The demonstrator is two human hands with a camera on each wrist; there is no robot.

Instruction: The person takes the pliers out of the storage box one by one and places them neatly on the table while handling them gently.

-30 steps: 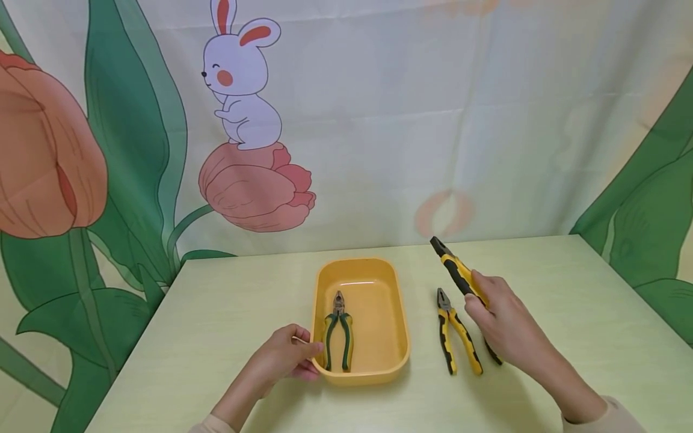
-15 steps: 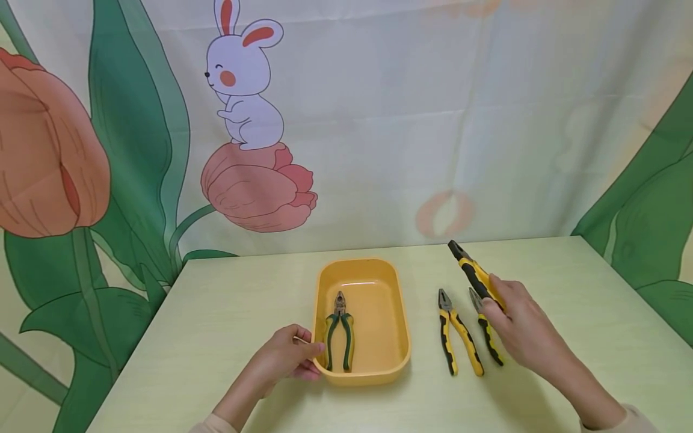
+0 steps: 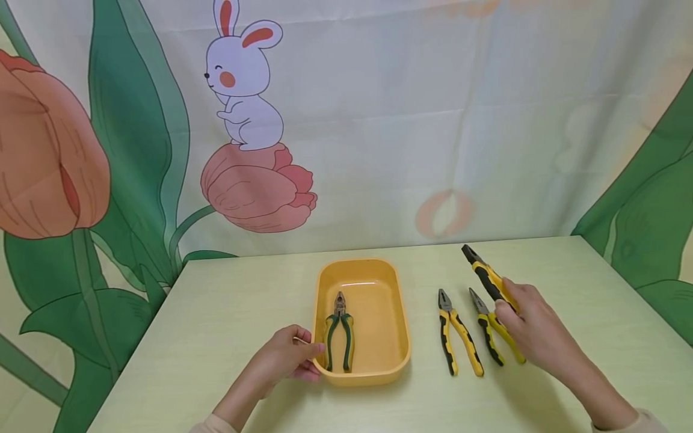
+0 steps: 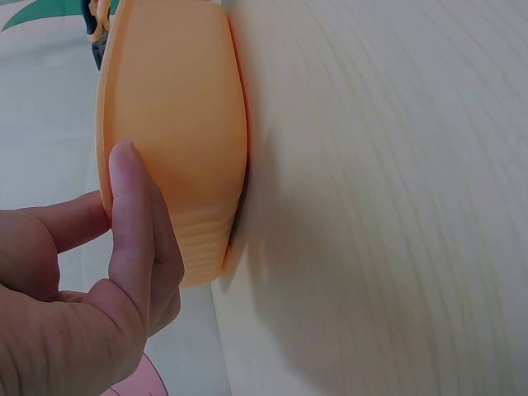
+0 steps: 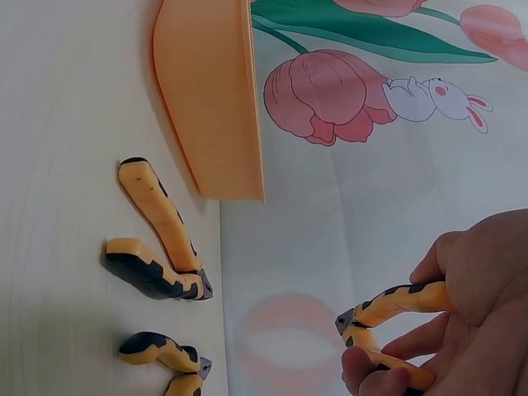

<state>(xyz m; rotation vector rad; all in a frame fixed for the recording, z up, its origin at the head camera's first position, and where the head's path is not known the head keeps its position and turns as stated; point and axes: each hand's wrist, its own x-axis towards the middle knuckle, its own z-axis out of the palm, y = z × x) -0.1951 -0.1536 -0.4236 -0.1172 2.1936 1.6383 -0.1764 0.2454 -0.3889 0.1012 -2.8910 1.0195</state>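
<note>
My right hand [image 3: 538, 325] has carried its pliers [image 3: 489, 281] farther right, away from the yellow tray [image 3: 381, 325]. The rightmost pliers on the tabletop [image 3: 243, 294], the green-yellow pair [image 3: 483, 309], mostly hidden behind my hand a second ago, now show their nose and both handles.

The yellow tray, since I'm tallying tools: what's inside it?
One green-handled pair of pliers lies in the left half of the yellow tray. Whatever is directly beneath is covered.
</note>
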